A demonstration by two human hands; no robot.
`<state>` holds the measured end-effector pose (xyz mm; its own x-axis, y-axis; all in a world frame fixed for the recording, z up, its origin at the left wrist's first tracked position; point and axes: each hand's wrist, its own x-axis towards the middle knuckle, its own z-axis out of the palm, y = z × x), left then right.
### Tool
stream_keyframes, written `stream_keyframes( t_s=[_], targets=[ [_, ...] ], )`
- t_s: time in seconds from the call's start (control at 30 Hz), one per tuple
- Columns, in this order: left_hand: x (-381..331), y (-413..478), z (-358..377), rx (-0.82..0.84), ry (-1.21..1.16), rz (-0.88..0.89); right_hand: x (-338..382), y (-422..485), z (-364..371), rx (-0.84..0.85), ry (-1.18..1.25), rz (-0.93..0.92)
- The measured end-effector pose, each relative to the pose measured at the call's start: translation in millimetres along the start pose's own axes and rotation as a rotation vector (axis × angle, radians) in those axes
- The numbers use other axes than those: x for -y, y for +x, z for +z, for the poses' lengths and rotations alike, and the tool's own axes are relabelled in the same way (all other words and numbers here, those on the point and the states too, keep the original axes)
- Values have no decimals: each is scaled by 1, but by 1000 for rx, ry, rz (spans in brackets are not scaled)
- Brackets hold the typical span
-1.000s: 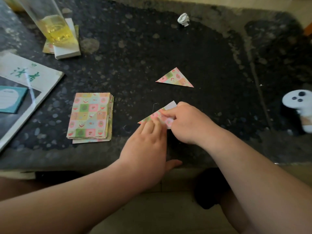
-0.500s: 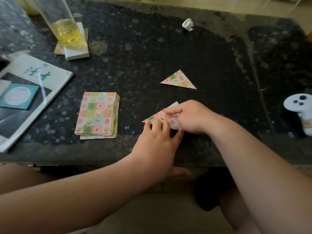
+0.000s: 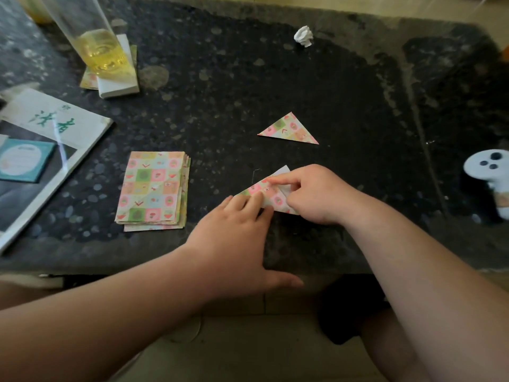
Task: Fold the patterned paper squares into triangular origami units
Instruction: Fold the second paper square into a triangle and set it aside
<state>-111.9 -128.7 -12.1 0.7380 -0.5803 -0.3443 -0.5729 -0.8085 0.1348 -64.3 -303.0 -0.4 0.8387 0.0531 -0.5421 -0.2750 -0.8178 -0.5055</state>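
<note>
Left forearm (image 3: 110, 312), lower left of frame: bare along whole visible length, broad at frame edge, tapering to wrist. Left grip (image 3: 237, 244): bare, smooth rounded back, short fingers (image 3: 233, 203). Right forearm (image 3: 418, 285), lower right: likewise bare, tapering. Right grip (image 3: 319, 197): bare, rounded knuckles (nails too blurred to judge). Right leg (image 3: 391, 346), lower centre-right: bare, partly in shadow. Left leg (image 3: 16, 295): bare strip at left edge.

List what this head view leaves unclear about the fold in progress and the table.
All in the head view:
Half-folded paper: its right part is hidden under the right hand.
Stack of squares: sheets too thin to count.
White controller: blurred, cut off by the right edge.
Glass: top cut off by the upper edge.
</note>
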Motion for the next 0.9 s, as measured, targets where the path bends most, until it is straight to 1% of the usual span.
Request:
stream_keyframes(
  t_s=[0.07, 0.13, 0.17, 0.3, 0.37, 0.47, 0.63, 0.83, 0.9],
  targets=[
    [3, -2, -3, 44, -6, -4, -3, -1, -4, -73, 14, -1],
    [5, -2, -4, 58, -1, -7, -4, -1, -8, -159, 32, 44],
    [5, -1, -4, 63, -5, -10, -3, -2, -9, -156, 59, 84],
    [9, 0, -6, 55, -40, -4, 3, -6, 0, 4, 218, 172],
    [12, 1, -8, 42, -53, 4, 7, -6, 7, 21, 222, 177],
    [16, 1, -9, 33, -51, 6, 12, -4, 14, -2, 170, 184],
    [15, -1, -7, 25, -40, 17, 13, -5, 18, -43, 80, 131],
    [12, 1, -4, 29, -35, 15, 2, -9, 23, -131, -118, -40],
    [10, 1, -3, 33, -39, 7, -1, -11, 24, -130, -147, -61]
  ],
)
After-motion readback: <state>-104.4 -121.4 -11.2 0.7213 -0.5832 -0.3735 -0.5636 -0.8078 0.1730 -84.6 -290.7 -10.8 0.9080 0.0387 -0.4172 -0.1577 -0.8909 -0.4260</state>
